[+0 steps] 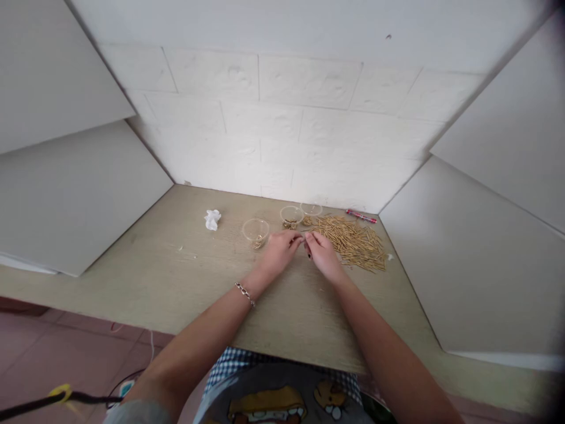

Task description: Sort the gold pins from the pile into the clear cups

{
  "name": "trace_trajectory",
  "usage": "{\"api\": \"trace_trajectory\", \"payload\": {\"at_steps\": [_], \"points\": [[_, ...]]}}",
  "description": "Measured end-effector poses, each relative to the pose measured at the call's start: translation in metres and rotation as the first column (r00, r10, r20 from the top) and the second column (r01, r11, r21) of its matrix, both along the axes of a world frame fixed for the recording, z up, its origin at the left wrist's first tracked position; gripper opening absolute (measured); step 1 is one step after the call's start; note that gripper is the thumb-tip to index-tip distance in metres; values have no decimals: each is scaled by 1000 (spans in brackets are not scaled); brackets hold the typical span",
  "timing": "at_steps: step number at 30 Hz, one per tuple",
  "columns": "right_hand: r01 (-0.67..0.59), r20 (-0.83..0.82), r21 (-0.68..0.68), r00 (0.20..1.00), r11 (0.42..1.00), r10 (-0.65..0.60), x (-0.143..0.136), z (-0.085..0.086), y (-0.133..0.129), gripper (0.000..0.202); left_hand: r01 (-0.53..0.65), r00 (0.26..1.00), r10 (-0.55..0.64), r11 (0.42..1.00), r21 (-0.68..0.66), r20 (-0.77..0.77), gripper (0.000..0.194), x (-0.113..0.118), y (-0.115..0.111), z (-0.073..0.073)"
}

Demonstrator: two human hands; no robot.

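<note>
My left hand point(281, 250) and my right hand point(323, 253) meet above the table, fingertips pinched close together. Between them is something too small to make out; a dark end of something shows below my right fingers. Just right of my right hand spreads a pile of thin gold-coloured sticks point(355, 242). A clear round cup point(255, 228) with a few small gold-coloured pieces in it stands left of my left hand. Behind my hands are a second clear cup point(291, 214), also holding small pieces, and a third clear cup point(311, 209).
A crumpled white tissue point(212, 219) lies on the table point(176, 282) to the left. At the back right is a red patterned tube-like object point(361, 216). A white brick-patterned wall point(282, 123) closes off the back, with pale panels point(494, 259) at both sides.
</note>
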State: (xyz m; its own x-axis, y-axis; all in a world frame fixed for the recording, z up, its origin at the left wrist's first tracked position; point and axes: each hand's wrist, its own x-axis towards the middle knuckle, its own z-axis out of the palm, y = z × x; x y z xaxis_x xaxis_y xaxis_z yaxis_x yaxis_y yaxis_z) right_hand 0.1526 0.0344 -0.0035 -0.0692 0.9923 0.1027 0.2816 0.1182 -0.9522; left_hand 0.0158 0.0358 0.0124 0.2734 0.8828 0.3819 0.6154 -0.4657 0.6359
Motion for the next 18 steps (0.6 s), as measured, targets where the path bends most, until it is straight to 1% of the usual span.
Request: {"api": "trace_trajectory", "payload": {"at_steps": [5, 10, 13, 18], "points": [[-25, 16, -8, 1000, 1000, 25, 2, 2, 0, 35, -9, 999, 11, 999, -43, 34, 16, -2, 2, 0], [-34, 18, -18, 999, 999, 35, 3, 7, 0, 29, -11, 992, 37, 977, -213, 120, 14, -2, 4, 4], [-49, -43, -70, 998, 996, 46, 5, 7, 2, 28, -7, 989, 43, 969, -246, 139, 13, -2, 5, 4], [-95, -160, -158, 985, 983, 69, 5, 6, 3, 31, 17, 985, 26, 970, -242, 173, 14, -2, 5, 2]]}}
